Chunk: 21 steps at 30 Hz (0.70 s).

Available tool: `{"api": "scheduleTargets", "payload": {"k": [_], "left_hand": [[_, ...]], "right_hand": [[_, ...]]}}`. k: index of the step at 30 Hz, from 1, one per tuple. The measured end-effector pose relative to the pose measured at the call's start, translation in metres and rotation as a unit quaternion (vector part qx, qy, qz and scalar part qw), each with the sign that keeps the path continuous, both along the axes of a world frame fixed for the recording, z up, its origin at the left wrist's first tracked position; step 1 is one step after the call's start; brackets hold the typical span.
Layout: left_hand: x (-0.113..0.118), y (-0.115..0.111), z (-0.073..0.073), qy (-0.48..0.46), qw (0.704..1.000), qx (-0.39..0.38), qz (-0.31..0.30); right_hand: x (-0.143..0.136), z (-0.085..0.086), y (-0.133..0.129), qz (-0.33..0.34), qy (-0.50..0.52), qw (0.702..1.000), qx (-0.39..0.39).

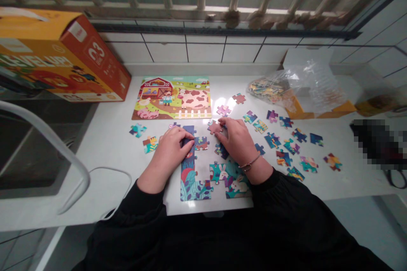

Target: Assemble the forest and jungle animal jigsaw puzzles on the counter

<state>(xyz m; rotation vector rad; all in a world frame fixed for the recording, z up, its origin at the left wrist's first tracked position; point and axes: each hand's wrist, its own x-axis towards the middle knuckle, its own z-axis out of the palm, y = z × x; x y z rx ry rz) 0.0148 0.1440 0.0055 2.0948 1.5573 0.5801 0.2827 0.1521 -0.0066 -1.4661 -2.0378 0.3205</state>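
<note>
My left hand (174, 147) rests on a joined strip of jigsaw pieces (188, 178), its thumb and forefinger closed together at the strip's right edge. A dark piece (201, 143) joins the strip beside those fingertips. My right hand (237, 139) pinches a brownish-pink puzzle piece (214, 127) by its right side, above the counter's middle. Below that hand lie a dark blue piece (220, 151), a rabbit piece (218, 172) and a joined rabbit corner (238, 186), partly hidden by my right wrist.
Several loose pieces (272, 140) are scattered to the right. A finished farm puzzle (171, 98) lies behind my hands. An orange box (95, 57) stands back left by the sink (38, 148). A plastic bag of pieces (270, 89) leans on an open box (321, 112). A white curved tube (71, 156) arches at left.
</note>
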Motion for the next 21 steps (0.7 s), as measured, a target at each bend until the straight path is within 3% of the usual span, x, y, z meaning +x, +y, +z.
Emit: {"api": "scheduleTargets", "payload": {"k": [8,21], "left_hand": [[0.0007,0.0007,-0.0009,0.004,1.000,-0.004,0.000],[0.0012,-0.0014,0.0027,0.000,1.000,-0.007,0.002]], "right_hand": [[0.0027,-0.0025,-0.0009,-0.008,0.043,0.999,-0.004],[0.0013,0.0058,-0.0069,0.080,0.075,0.994,0.017]]}}
